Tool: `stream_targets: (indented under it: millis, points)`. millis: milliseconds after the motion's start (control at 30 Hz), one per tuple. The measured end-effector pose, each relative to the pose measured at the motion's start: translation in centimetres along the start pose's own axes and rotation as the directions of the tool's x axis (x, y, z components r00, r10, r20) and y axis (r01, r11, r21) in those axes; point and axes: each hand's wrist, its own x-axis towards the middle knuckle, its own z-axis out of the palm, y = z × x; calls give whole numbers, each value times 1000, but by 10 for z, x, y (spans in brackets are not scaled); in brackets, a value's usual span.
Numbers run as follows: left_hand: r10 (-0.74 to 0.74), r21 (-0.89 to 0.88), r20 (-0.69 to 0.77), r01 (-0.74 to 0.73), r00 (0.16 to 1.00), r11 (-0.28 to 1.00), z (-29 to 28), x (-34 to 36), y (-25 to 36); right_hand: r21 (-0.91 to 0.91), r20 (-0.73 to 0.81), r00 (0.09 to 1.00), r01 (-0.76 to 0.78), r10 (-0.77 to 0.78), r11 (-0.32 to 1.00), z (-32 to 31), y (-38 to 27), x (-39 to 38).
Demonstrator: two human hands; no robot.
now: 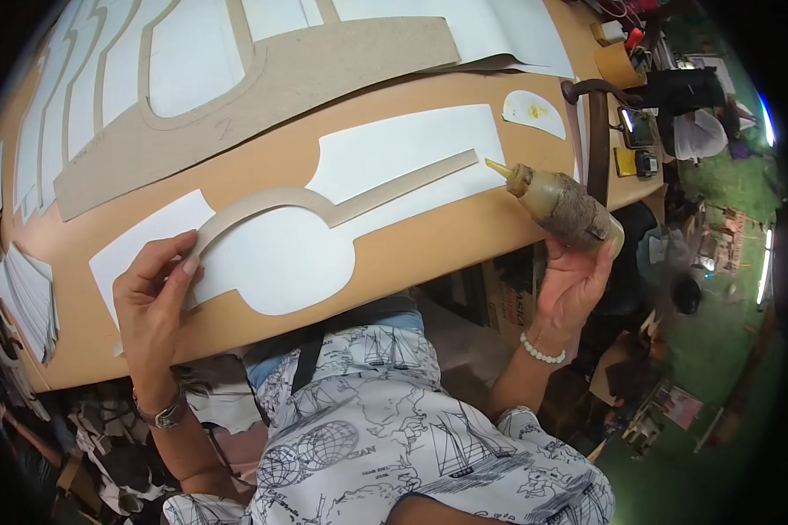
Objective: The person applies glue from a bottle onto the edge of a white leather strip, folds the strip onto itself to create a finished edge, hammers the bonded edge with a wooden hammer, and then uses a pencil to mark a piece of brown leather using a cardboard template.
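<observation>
Between the thumb and fingers of my left hand (159, 282) is the left end of a narrow grey-brown curved strip (280, 194). The strip arches over a white cut-out piece (296, 258) with a rounded lobe, and its straight part runs right to a free end below the glue bottle's tip. My right hand (574, 284) grips the glue bottle (562, 203), which is tilted with its yellow nozzle pointing up and left. A dark, crusted wrap covers the bottle's middle. The nozzle is just right of the strip's end; whether they touch I cannot tell.
A large grey-brown board pattern (350, 59) lies over white sheets at the back. A small white piece with yellow smears (534, 114) rests at the right. Stacked white pieces (28, 297) sit at the left edge. A dark curved bar (597, 131) stands by the table's right side.
</observation>
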Motion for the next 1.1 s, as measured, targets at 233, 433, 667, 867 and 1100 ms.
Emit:
stream_targets:
  millis: [233,433,667,867,1100]
  points:
    - [-15,-20,2,15,1000,1000,0,2,0,144,-53,997,-49,57,988,4,7,3]
    - [-34,-20,5,34,999,999,0,3,1,-36,-51,992,118,-119,992,10,8,0]
    - [-47,-19,-1,47,999,999,-1,3,2,-263,13,951,302,-310,916,19,9,-2]
    - [-36,-23,23,36,999,999,-2,5,1,-255,13,946,316,-323,914,15,10,-3]
    - [-25,-4,23,25,999,1000,-2,4,2,-266,21,941,332,-339,905,17,10,-2]
